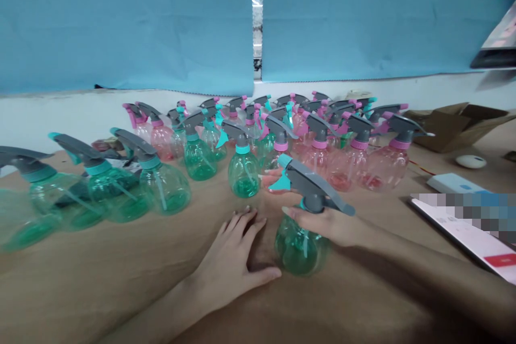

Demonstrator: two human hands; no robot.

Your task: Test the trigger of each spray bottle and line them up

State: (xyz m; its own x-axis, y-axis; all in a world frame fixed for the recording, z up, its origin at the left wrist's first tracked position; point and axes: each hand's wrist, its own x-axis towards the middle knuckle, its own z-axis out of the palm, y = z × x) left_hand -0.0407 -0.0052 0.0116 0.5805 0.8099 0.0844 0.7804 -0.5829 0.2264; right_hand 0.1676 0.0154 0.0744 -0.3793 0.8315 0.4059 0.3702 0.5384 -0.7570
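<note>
Wrapped around the neck of a green spray bottle [302, 244] is my right hand [334, 223]; the bottle has a grey and teal spray head and stands roughly upright. My left hand [231, 258] lies flat on the brown table [161, 274] with its fingers spread, left of that bottle, touching no bottle. Just beyond my hands stands another green bottle [244, 172] with a teal collar. Several pink bottles [387, 166] with pink collars stand behind my right hand. More green bottles [165, 188] form a row at the left.
Many more spray bottles stand close together at the back. On the right are an open cardboard box [447, 131], a white mouse [471, 162], a white device [455, 184] and a phone [463, 231]. Blue cloth [129, 21] hangs on the wall behind.
</note>
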